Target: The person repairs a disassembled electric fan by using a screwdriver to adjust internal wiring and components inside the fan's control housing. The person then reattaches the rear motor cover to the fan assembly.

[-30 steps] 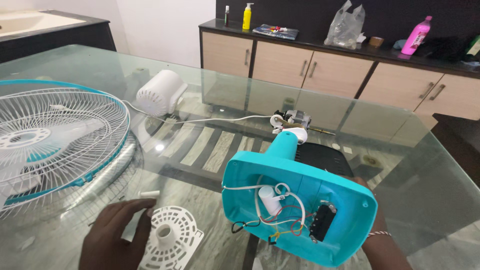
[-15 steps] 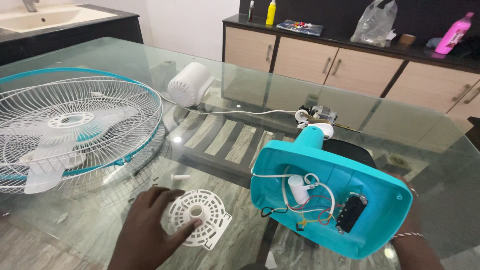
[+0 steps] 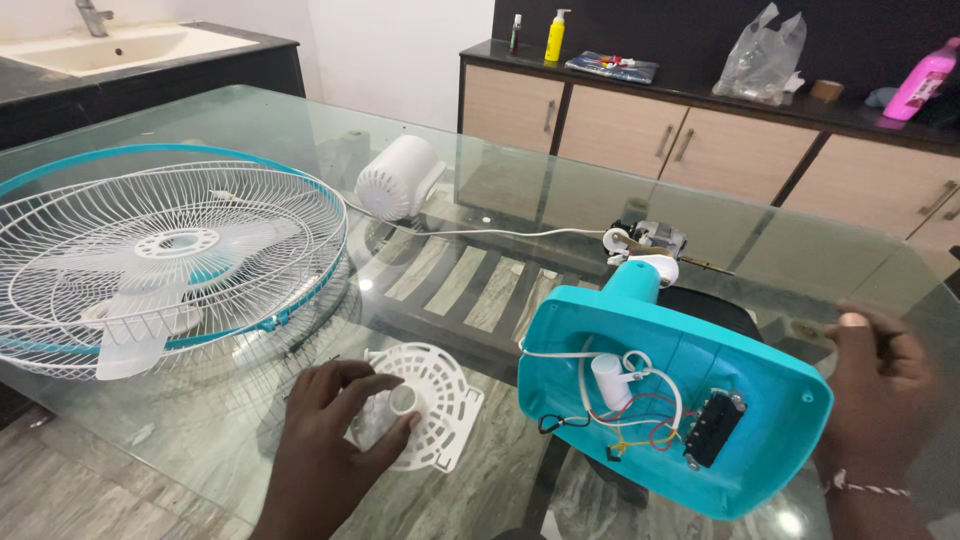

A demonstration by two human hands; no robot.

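On the glass table [image 3: 250,110], the left hand [image 3: 325,450] rests at about seven o'clock in the view, fingers curled loosely over the near edge of a round white slotted plastic plate [image 3: 425,400], the thumb and fingertips touching its raised centre hub; it lies flat on the glass, just beside the hand at one o'clock from it. The right hand [image 3: 875,400] sits at four o'clock, its fingers wrapped round the far edge of a turquoise fan base [image 3: 700,375], which it holds tilted up with the open underside facing the camera. Inside that base show a white capacitor [image 3: 610,380], red, yellow and white wires, and a black switch block [image 3: 712,428]. At nine o'clock lies the white wire fan guard [image 3: 170,250] with its turquoise rim and pale blades. A white motor cover [image 3: 398,178] lies at twelve o'clock, with a white cord [image 3: 500,233] running from it towards the bare motor [image 3: 655,238] just beyond the base's neck.
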